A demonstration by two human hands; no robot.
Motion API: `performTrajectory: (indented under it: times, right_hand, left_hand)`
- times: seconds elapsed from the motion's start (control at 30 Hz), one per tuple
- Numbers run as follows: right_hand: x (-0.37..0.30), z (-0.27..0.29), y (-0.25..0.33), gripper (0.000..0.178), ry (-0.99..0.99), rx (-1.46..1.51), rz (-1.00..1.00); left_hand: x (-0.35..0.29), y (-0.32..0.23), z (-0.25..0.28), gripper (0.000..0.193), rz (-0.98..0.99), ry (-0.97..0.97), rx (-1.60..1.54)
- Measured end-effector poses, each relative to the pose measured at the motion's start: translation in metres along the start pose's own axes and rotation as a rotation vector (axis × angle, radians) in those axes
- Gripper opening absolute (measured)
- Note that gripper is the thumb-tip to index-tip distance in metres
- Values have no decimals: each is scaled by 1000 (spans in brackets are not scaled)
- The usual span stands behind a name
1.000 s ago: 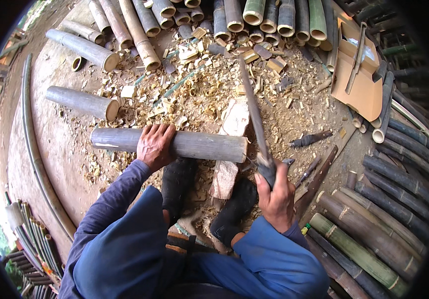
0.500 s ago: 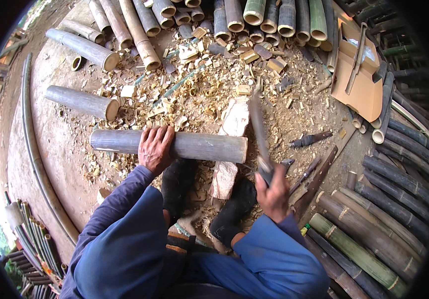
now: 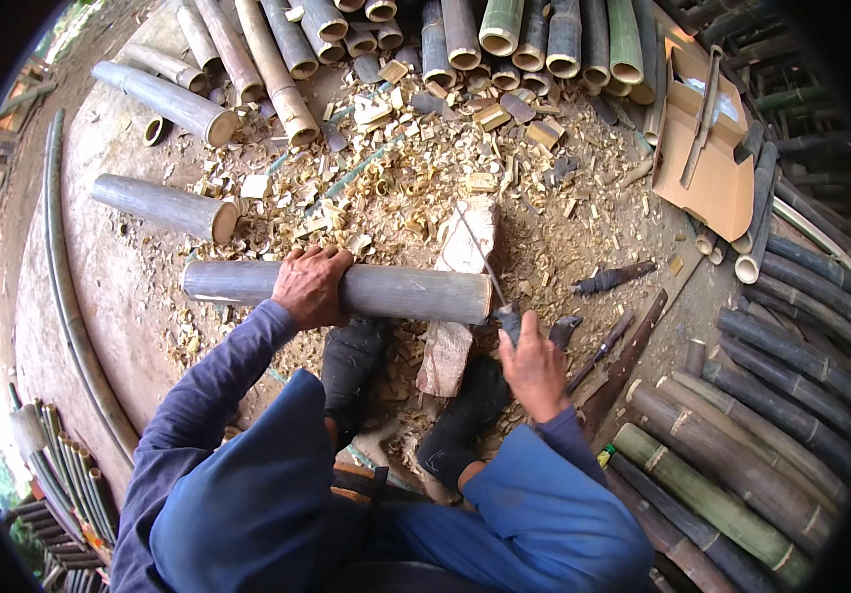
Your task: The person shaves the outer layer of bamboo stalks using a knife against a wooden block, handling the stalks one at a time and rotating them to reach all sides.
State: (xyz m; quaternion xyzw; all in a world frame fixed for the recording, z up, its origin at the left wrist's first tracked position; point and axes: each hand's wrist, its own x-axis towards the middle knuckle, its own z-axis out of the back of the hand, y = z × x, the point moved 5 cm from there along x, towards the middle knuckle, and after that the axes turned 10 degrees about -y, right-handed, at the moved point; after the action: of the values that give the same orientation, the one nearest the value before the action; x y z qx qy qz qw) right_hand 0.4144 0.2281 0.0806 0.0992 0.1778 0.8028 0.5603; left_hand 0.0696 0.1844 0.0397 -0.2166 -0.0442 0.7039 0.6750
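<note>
A thick dark bamboo section (image 3: 415, 291) lies crosswise in front of me, its right part resting on a pale wooden block (image 3: 445, 358). My left hand (image 3: 311, 285) is closed over the bamboo from above, left of its middle. In a closed grip, my right hand (image 3: 534, 364) has the dark handle of a machete (image 3: 486, 259). The thin-looking blade points up and to the left, close by the bamboo's right cut end. Whether blade and bamboo touch I cannot tell.
Wood chips (image 3: 366, 198) cover the ground around the block. Another bamboo section (image 3: 163, 206) lies at the left, and several stand bundled at the back. Bamboo poles (image 3: 722, 474) are stacked at the right, near an open cardboard box (image 3: 712, 178). A dark sheathed-looking tool (image 3: 615, 278) lies nearby.
My right hand has swung the machete leftward, bringing the blade from right of the bamboo's end to beside it. My left hand keeps its hold, and the bamboo has barely moved.
</note>
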Motion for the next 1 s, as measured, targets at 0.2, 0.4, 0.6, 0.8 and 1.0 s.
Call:
performTrajectory:
  times: [0.2,0.4,0.6,0.8,1.0]
  right_hand:
    - [10,74,66,32,-84,264,74]
    - [6,11,15,30,-16,-44,32]
    - [7,67,64,32,-89,191,76]
    - [2,2,26,32,50,-17,-41]
    - [8,54,61,32,-5,153,-3]
  left_hand:
    - [-13,8,2,59,-45,-241,25]
    - [-11,-5,-3,60,-45,-224,28]
    - [-19,13,-3,66,-132,-419,74]
    - [-17,2,-3,65,-131,-421,87]
    - [-17,6,-6,63,-129,-474,78]
